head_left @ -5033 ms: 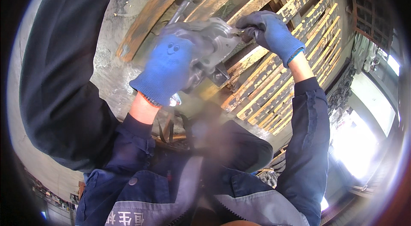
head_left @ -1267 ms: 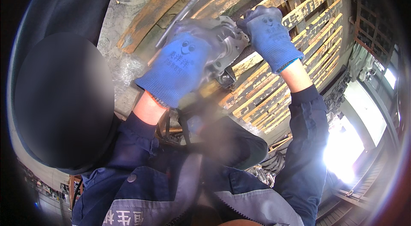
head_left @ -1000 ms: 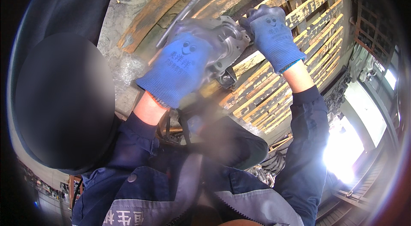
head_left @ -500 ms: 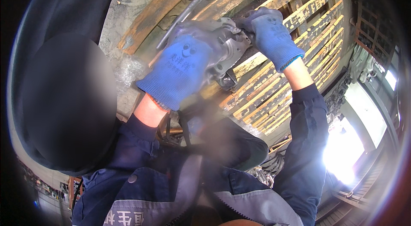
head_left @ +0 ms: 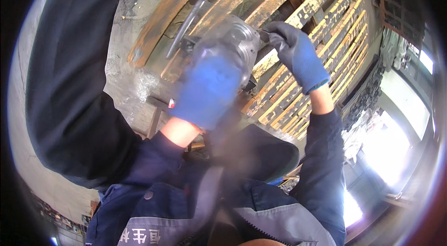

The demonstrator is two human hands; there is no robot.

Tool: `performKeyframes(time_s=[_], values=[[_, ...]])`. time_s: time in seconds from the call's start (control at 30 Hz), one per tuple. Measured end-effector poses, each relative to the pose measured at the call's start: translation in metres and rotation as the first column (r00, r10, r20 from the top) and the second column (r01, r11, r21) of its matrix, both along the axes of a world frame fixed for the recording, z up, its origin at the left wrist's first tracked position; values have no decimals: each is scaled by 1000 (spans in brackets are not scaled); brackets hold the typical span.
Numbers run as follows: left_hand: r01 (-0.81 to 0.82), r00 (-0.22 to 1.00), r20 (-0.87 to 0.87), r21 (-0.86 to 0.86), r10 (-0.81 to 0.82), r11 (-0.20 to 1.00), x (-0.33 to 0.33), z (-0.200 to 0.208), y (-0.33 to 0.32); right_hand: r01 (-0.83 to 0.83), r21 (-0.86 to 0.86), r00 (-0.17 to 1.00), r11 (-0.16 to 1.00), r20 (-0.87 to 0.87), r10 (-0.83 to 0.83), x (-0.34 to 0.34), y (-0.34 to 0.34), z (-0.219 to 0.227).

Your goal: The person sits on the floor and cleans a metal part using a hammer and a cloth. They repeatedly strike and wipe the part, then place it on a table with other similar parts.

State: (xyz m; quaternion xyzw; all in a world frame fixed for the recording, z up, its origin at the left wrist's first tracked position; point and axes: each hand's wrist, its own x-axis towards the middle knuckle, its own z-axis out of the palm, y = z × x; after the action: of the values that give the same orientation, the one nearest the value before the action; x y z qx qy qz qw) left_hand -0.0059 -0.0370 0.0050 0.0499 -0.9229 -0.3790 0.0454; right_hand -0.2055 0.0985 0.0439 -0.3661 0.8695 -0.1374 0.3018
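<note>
My left hand [head_left: 205,87], in a blue glove with a dark palm, is smeared by motion and lies over a grey metal casting [head_left: 244,36]. The hand grips the casting's near left side, its fingers mostly hidden. A round bore and small holes show in the casting's face. At the casting's far right edge, my right hand [head_left: 295,53], gloved alike, has its fingers closed in a pinch. What they hold, if anything, is too small to make out. A hammer [head_left: 186,22] with a metal shaft lies to the left of the casting.
Wooden pallet slats [head_left: 321,1] with worn, flaking surfaces run beneath and beyond my hands. Clear plastic film [head_left: 144,80] lies on the concrete floor at left. Next to it stands a dark metal bar frame [head_left: 156,111]. Bright openings [head_left: 386,148] are on the right.
The casting has turned, so its round bore now shows. My right hand has tilted and drawn slightly down, its fingers now at the casting's edge. My left hand has stayed on the casting.
</note>
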Motion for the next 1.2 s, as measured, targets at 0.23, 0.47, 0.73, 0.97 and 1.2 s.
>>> performKeyframes(time_s=[0.23, 0.47, 0.73, 0.97, 1.2], values=[[66, 989, 132, -46, -59, 997, 39, 29, 56, 800, -74, 578, 596, 366, -730, 111, 49, -8], [436, 792, 485, -24, -371, 900, 94, 25, 74, 566, -480, 625, 670, -280, -728, 181, 33, -21], [415, 885, 390, -405, -256, 815, 126, -7, 91, 495, -98, 751, 863, -451, -482, 226, 31, -1], [41, 995, -68, -428, -77, 903, 131, -25, 39, 616, -207, 643, 760, -424, -637, 245, -13, -15], [-26, 835, 550, 17, 13, 1000, 120, -31, 17, 602, -110, 730, 791, -325, -601, 233, -18, -15]])
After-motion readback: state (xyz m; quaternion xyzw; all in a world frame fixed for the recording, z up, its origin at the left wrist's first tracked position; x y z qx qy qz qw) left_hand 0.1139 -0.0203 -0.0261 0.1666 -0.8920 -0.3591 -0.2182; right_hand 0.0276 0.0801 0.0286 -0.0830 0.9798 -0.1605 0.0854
